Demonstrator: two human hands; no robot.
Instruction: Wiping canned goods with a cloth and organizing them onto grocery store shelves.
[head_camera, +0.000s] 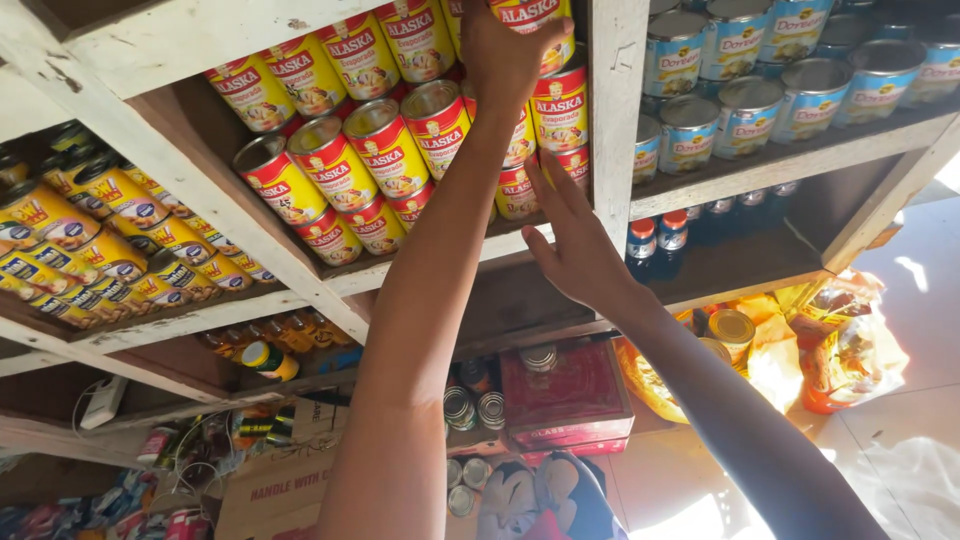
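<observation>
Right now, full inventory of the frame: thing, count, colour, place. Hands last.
red-and-yellow cans: many, stacked rows, middle shelf compartment
yellow cans: many, stacked, left compartment
blue-and-white cans: many, upper right shelf
dark bottles: two clear, red caps, more behind, shelf below the blue cans
red box: one, lower shelf, small tins beside it
yellow and orange bags: several, lower right
cardboard box: one, brown, bottom left
wooden shelf: white, worn paint
left hand: gripping a can in the top row
right hand: open, fingers against the lower cans
</observation>
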